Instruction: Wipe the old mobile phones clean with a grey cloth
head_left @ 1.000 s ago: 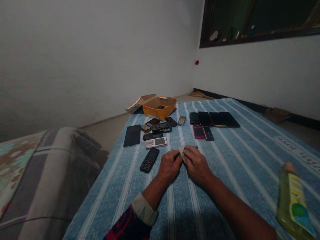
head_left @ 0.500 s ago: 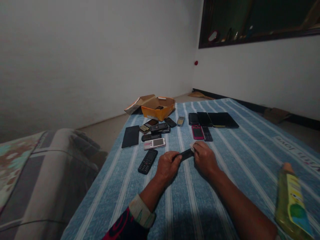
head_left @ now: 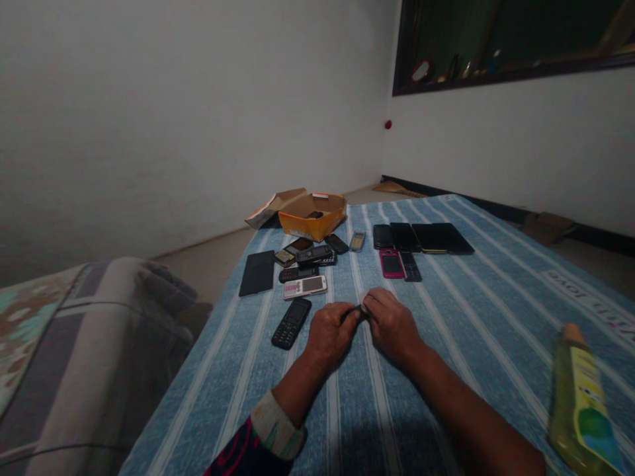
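Between thumb and fingers, my left hand [head_left: 331,332] is closed on one end of a slim dark phone [head_left: 360,310], seen nearly edge-on. My right hand [head_left: 393,325] is closed at its other end, pinching a small whitish cloth [head_left: 364,307] against it; most of the cloth and phone is hidden by the fingers. Left of my left hand lies a black keypad phone [head_left: 292,323]. Beyond it are a white-and-pink phone [head_left: 305,286] and several other phones in a loose pile. A pink phone [head_left: 391,263] lies beyond my right hand, beside a dark keypad phone [head_left: 411,266].
An open orange cardboard box [head_left: 312,225] stands at the far end of the striped blue cloth [head_left: 238,370]. A black tablet [head_left: 256,273] lies at left, and a row of dark devices [head_left: 436,238] at back right. A yellow-green bottle [head_left: 583,403] lies at front right.
My right hand has slid left along the dark phone toward my left hand, covering most of it. My left hand keeps its hold nearly in place.
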Available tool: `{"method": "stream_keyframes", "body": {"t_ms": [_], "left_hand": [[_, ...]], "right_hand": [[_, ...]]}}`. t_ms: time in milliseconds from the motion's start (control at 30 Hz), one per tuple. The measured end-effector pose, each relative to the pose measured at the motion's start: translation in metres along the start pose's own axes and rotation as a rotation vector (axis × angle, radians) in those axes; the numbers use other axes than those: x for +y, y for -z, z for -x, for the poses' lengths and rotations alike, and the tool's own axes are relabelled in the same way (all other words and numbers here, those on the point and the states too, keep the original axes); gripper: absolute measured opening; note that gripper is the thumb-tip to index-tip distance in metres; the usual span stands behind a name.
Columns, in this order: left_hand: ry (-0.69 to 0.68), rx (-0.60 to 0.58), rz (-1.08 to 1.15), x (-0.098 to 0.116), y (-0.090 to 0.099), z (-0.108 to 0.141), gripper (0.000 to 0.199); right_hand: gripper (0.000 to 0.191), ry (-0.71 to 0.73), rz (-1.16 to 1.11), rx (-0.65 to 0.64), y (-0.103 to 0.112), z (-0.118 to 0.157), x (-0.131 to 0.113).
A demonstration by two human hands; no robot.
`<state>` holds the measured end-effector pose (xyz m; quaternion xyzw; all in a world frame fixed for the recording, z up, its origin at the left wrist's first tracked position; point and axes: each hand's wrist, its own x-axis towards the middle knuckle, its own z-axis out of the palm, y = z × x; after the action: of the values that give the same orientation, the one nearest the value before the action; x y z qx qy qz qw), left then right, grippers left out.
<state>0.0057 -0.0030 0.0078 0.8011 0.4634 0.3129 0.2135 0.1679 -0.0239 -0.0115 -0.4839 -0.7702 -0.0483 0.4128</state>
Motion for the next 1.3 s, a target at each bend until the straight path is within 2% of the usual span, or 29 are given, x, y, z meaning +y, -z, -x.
{"method": "stream_keyframes", "body": {"t_ms": [133,267,400,567,700,967,1133,1300], "left_hand": [[0.0,0.007,-0.093,0.001,0.0,0.001,0.021],[-0.031,0.014,-0.192,0.001,-0.001,0.002,0.023],[-0.061,0.008,-0.272,0.001,-0.002,0.003,0.023],[-0.095,-0.018,-0.337,0.003,-0.001,0.004,0.022],[-0.095,-0.038,-0.35,0.004,0.0,0.005,0.023],[-0.085,0.005,-0.313,0.005,-0.003,0.006,0.023],[-0.053,-0.011,-0.248,0.006,-0.003,0.004,0.024],[-0.035,-0.022,-0.298,0.007,0.0,0.004,0.021]], "right_hand": [[0.029,-0.052,0.06,0.068,0.002,0.001,0.015],[0.028,-0.039,0.075,0.088,0.0,0.002,0.019],[0.028,-0.03,0.04,0.081,0.0,0.002,0.013],[0.025,0.046,-0.079,0.033,-0.002,0.002,-0.008],[0.028,0.073,-0.127,0.03,-0.003,0.002,-0.018],[0.03,0.043,-0.15,0.018,-0.006,0.005,-0.014],[0.029,0.046,-0.159,0.005,-0.007,0.005,-0.013],[0.03,0.051,-0.137,0.018,-0.005,0.005,-0.013]]}}
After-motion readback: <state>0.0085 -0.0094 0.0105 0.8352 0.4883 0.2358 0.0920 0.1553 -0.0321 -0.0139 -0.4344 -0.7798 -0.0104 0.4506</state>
